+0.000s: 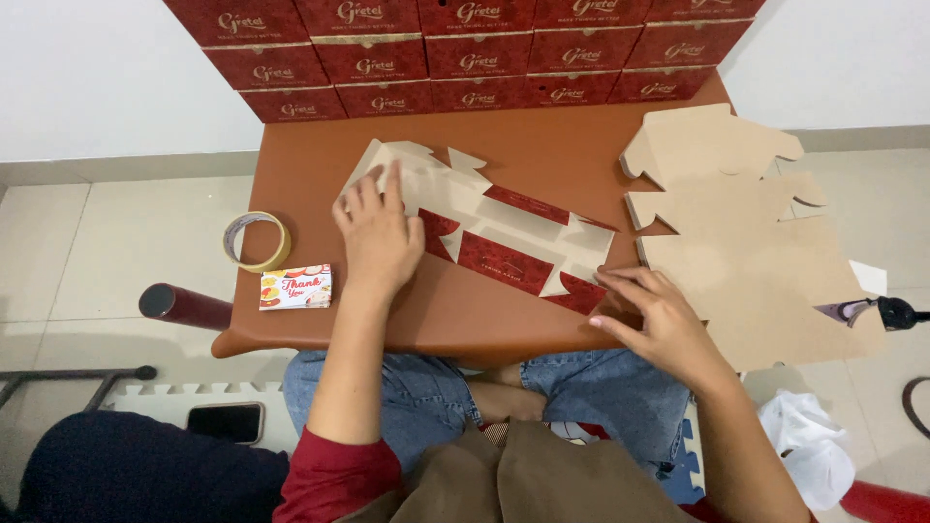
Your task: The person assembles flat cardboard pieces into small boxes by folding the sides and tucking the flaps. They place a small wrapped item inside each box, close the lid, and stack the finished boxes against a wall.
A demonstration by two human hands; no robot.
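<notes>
Box blank: a flat die-cut carton (504,237), pale inside with dark red flaps, is laid across the middle of the brown table (542,145).
Left hand: the left hand (376,237) is spread flat, palm down, and pressed on the blank's left panel; nothing is gripped.
Right hand: the right hand (651,312) is held open with fingers extended, its fingertips laid on the blank's right corner flap.
Stack of blanks: plain brown blanks (746,228) are piled just right of the carton.
Tape roll: a tape ring (257,241) is seen left of the hand.
Cards: a small stack of cards (295,287) lies near the tape.
Finished boxes: red boxes (465,48) are stacked along the far edge.
</notes>
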